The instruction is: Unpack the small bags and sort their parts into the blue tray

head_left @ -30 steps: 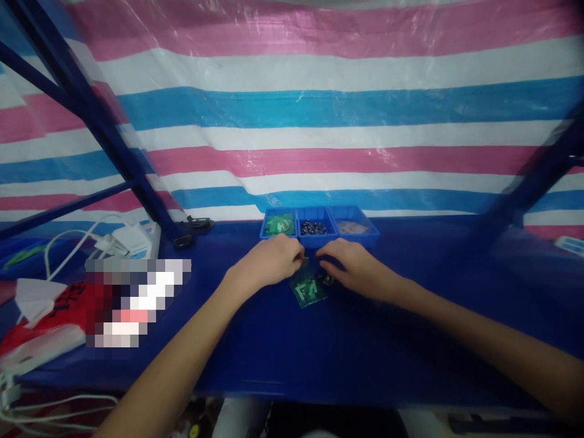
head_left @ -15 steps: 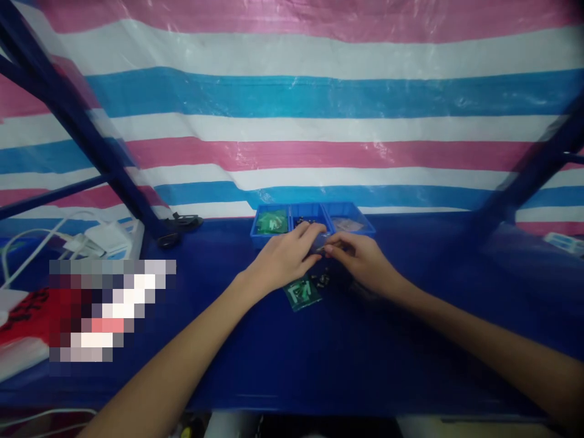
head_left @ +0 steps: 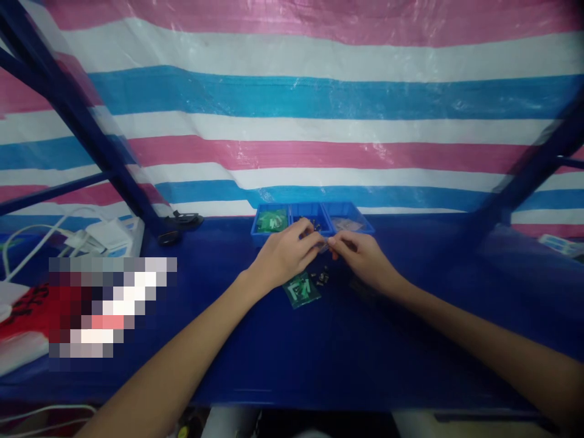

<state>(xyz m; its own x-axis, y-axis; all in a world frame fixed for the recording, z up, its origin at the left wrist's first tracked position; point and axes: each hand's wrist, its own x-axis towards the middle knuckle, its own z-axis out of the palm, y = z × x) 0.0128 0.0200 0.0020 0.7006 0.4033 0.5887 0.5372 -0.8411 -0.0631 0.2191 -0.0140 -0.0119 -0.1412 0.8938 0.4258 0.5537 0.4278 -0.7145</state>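
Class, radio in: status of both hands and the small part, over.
Left hand and right hand meet fingertip to fingertip, pinching a small part. Green bag and dark pieces lie beneath. Blue trays just behind.

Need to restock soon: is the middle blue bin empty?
Not empty: small dark parts show in the middle bin behind the left hand.
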